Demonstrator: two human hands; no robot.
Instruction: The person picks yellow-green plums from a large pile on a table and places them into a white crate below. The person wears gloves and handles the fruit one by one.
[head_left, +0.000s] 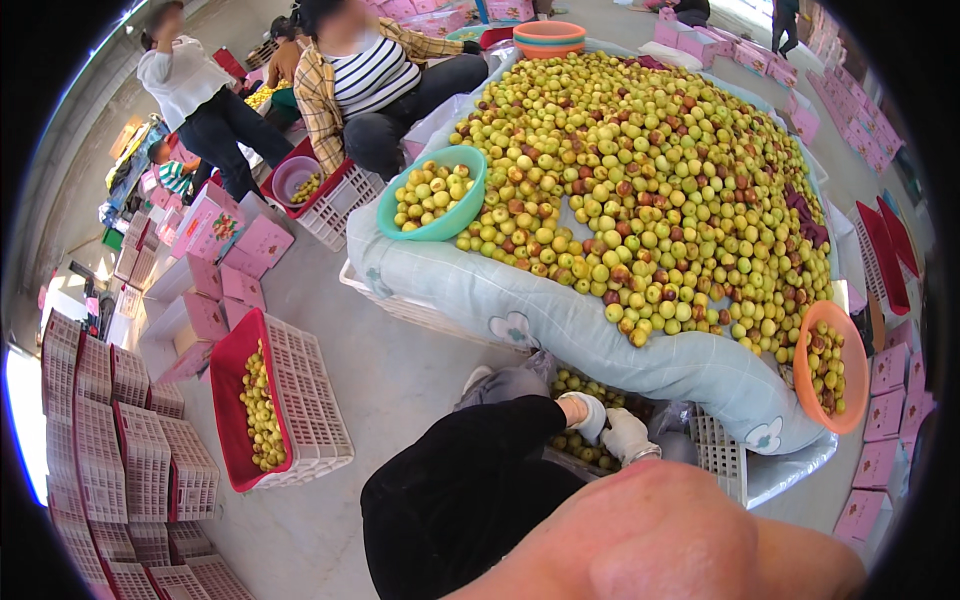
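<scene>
My left hand (588, 414), in a white glove, is low between my knees, over a crate of yellow-green jujubes (581, 448) beneath the front edge of the sorting table. Beside it and slightly nearer me is my right hand (627, 436), also gloved in white. The two hands are close together, and their fingers are mostly hidden, so whether anything is held cannot be seen. Above them, a large heap of green and brown-blotched jujubes (637, 172) covers the table, whose padded pale blue quilt (570, 311) forms a raised rim.
A turquoise bowl (450, 221) and an orange bowl (851, 360) of jujubes rest on the quilt. On the floor left stands a red-lined crate (300, 382) with jujubes. Stacked crates (97, 442) and pink cartons (225, 277) lie beyond. A co-worker (367, 82) sits at the far left corner.
</scene>
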